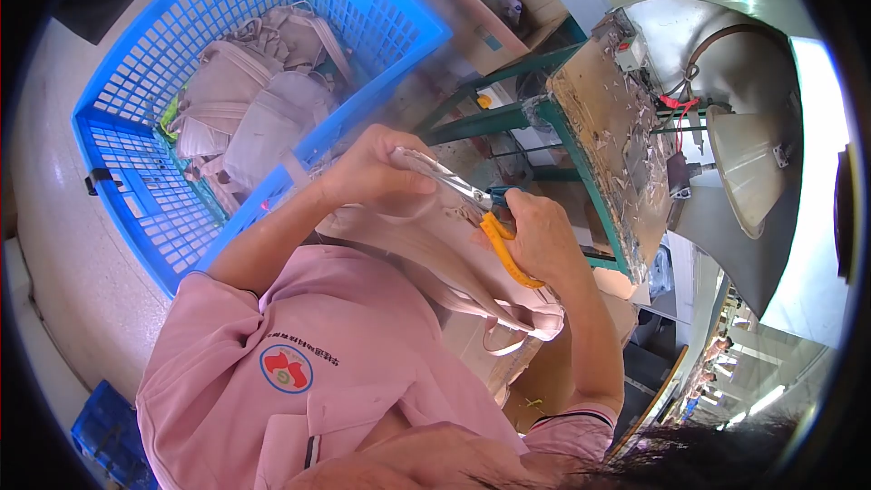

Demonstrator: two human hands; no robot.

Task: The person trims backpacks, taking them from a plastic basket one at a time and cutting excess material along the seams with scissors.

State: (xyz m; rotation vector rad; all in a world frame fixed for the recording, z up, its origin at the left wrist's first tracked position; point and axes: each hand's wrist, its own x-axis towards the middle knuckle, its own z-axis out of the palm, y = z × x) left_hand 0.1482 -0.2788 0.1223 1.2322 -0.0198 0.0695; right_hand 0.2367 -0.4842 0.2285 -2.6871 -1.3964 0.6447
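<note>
My right hand (537, 238) is closed around the orange and dark teal handles of a pair of scissors (504, 249). Their metal blades point left, toward the edge of a pinkish-beige fabric bag (422, 249). That edge is pinched by my left hand (381, 172), fingers folded over the cloth beside the blade tips. The bag hangs down in front of my chest, and a thin strap loop (501, 338) dangles at its lower right end. Whether the blades are cutting into the material I cannot tell.
A blue plastic basket (399, 73) stands at the upper left with similar beige fabric pieces (272, 113) inside. To the right is a worn wooden table (608, 127) on a green metal frame, with a lamp shade (748, 168) beyond. Cardboard boxes (454, 14) sit behind.
</note>
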